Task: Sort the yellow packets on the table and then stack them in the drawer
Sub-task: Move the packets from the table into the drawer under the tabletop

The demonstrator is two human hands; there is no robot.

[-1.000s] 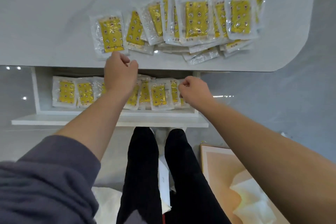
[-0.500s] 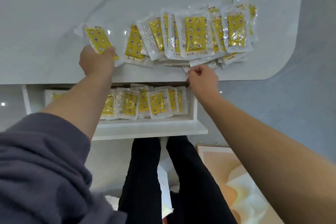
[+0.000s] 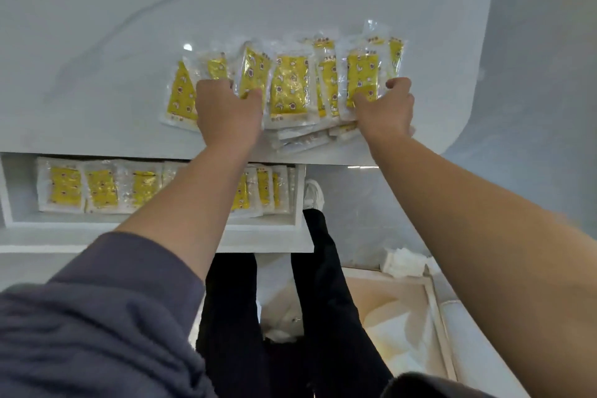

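Observation:
Several yellow packets in clear wrappers [image 3: 289, 90] lie bunched and overlapping near the front edge of the white table [image 3: 97, 26]. My left hand [image 3: 227, 111] grips the left side of the bunch, thumb laid over a packet and fingers curled behind. On the right side my right hand [image 3: 386, 108] grips the bunch, thumb on a packet [image 3: 361, 77]. One packet [image 3: 181, 97] lies tilted just left of my left hand. Below the table the white drawer [image 3: 300, 200] stands open, with a row of yellow packets [image 3: 100, 187] lying in it, partly hidden by my left forearm.
The table's rounded right corner [image 3: 462, 126] is close to my right hand. Under the table are my dark-trousered legs [image 3: 323, 284] and a white shoe [image 3: 313, 194]. A shallow beige box with paper [image 3: 397, 317] lies on the floor at lower right.
Both hands rose from the drawer to the table. The left hand slid the far-left packet rightward into the pile; the right hand reached the pile's right side. The packets are now bunched tighter.

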